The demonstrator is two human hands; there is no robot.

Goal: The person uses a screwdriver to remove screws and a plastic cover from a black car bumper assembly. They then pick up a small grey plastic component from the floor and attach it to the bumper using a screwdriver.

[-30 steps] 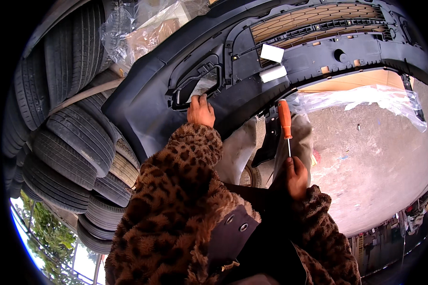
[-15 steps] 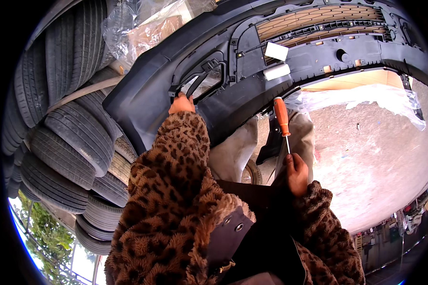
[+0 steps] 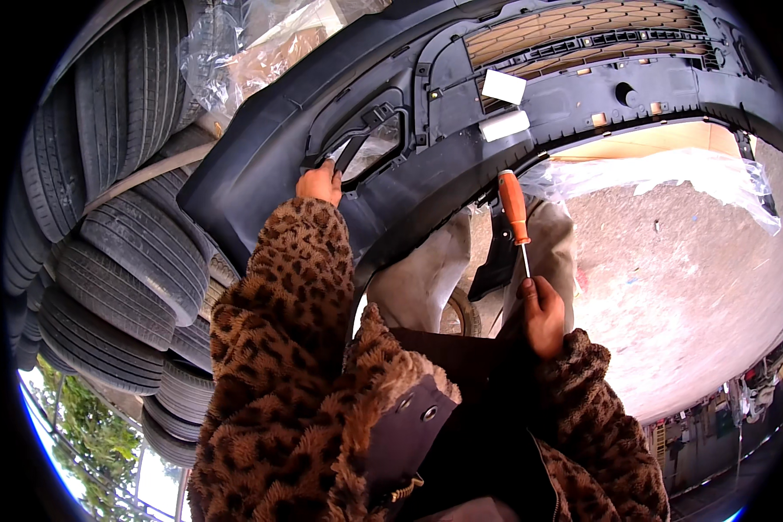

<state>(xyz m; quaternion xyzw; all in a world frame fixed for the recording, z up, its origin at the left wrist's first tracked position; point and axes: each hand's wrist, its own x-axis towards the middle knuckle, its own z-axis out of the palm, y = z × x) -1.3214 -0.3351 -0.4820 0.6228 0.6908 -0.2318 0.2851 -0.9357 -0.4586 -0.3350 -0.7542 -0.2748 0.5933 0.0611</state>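
A large black car bumper (image 3: 261, 165) lies in front of me with its inner side showing. At its left opening, my left hand (image 3: 320, 183) is closed round the lower end of a black plastic trim piece (image 3: 353, 148), which sits at the opening's edge; part of the fingers is hidden. In front of my lap, my right hand (image 3: 544, 315) grips a screwdriver (image 3: 513, 209) by the metal shaft. Its orange handle points up and away from me, close to the bumper's near edge.
Stacked tyres (image 3: 139, 252) rise along my left side. Clear plastic wrap (image 3: 235, 70) lies behind the bumper, and another sheet (image 3: 652, 178) is on the concrete floor (image 3: 670, 304) under it. White labels (image 3: 504, 126) stick to the bumper. A black bracket-like part (image 3: 496, 257) is between my legs.
My left hand has shifted slightly left and toward the far side along the opening, still on the trim piece. The right hand and screwdriver have barely moved.
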